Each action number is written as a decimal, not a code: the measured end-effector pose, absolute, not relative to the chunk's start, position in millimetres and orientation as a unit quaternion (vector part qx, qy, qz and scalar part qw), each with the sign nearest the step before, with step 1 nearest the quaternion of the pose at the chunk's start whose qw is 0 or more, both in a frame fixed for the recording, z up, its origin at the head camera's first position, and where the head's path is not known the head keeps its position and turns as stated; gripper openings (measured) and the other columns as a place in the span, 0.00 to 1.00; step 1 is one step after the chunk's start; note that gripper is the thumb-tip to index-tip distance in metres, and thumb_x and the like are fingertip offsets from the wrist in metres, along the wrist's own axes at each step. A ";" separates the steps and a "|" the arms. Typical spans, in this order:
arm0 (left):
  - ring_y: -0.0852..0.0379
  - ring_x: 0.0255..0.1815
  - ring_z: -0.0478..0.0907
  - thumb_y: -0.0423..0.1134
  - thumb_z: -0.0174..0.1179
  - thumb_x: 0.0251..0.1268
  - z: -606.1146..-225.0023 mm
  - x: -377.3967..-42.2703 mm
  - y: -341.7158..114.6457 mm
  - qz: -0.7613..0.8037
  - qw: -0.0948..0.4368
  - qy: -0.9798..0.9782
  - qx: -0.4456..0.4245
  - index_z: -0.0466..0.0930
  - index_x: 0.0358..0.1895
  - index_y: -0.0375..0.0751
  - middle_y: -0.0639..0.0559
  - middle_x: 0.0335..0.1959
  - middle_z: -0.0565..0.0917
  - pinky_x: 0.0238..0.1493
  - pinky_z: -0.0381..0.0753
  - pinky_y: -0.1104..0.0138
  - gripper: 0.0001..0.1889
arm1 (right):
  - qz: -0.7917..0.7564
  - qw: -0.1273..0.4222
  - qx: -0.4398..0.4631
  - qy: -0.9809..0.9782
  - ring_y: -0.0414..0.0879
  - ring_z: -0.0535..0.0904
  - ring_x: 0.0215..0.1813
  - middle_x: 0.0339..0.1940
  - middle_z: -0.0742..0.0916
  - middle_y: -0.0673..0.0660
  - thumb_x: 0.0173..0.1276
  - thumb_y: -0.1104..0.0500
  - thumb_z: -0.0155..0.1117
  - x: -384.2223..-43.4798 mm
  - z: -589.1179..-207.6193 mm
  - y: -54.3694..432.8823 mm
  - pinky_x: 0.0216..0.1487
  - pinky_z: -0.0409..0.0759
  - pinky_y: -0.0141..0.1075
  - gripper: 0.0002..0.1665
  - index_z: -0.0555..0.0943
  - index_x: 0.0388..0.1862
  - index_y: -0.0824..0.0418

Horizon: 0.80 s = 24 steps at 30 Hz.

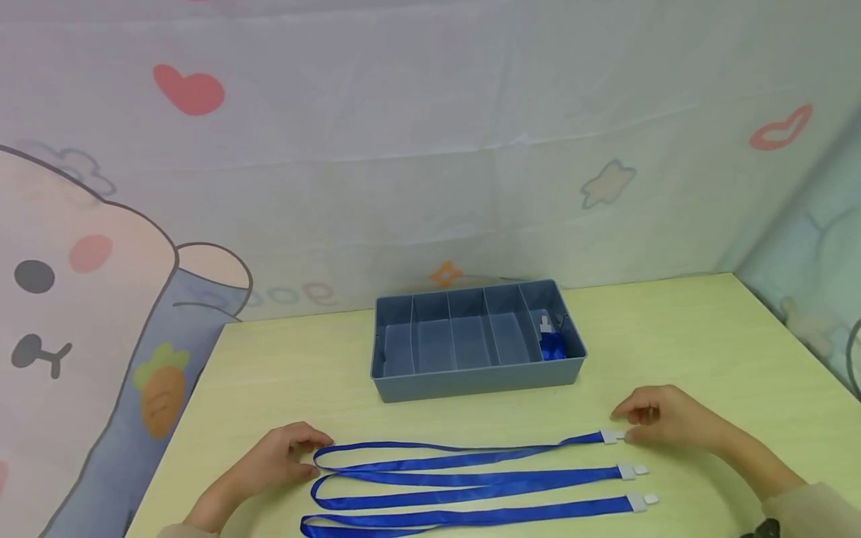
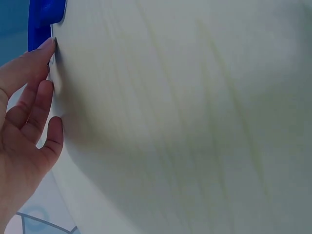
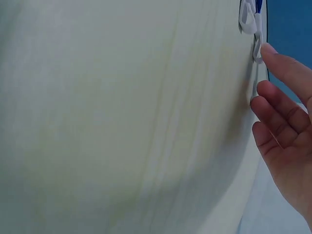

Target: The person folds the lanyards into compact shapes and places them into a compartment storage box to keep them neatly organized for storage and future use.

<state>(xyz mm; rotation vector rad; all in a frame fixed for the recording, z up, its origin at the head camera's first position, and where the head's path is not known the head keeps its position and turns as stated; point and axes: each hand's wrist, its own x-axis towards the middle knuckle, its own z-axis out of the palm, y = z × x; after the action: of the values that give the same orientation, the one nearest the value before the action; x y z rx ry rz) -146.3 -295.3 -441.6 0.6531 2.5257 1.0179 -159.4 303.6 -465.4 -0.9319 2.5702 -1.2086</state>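
Note:
Three blue lanyards lie side by side on the table: the far lanyard [image 1: 471,449], the middle lanyard [image 1: 484,491] and the near lanyard [image 1: 531,514]. Their looped ends point left, and their white clips point right. At the looped ends is my left hand [image 1: 279,456], thumb and forefinger spread apart beside the far and middle loops; in the left wrist view a fingertip meets the blue strap [image 2: 41,24]. My right hand [image 1: 676,422] is at the far lanyard's white clip [image 1: 610,436], its thumb tip right at the clip's end and the other fingers loosely bent.
Behind the lanyards stands a grey-blue tray [image 1: 477,383] with several compartments. Its rightmost compartment contains a folded blue lanyard [image 1: 553,346] with a white clip. A printed cloth [image 1: 417,134] hangs along the back edge of the pale yellow table [image 1: 679,329].

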 end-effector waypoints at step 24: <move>0.64 0.33 0.72 0.37 0.68 0.53 -446.6 -147.7 -291.2 0.378 0.151 0.886 0.222 0.83 0.40 0.40 0.55 0.36 0.82 0.38 0.76 0.71 0.11 | -0.363 0.019 -0.401 0.841 0.33 0.71 0.28 0.27 0.80 0.44 0.54 0.65 0.71 -162.4 -476.0 296.0 0.25 0.72 0.28 0.09 0.84 0.35 0.59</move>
<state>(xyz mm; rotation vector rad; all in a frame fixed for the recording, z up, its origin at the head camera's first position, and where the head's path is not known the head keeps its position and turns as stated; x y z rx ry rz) -147.7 -291.2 -446.6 0.6380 2.5445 1.0854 -162.4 296.0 -476.0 -1.2449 2.6103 -1.1251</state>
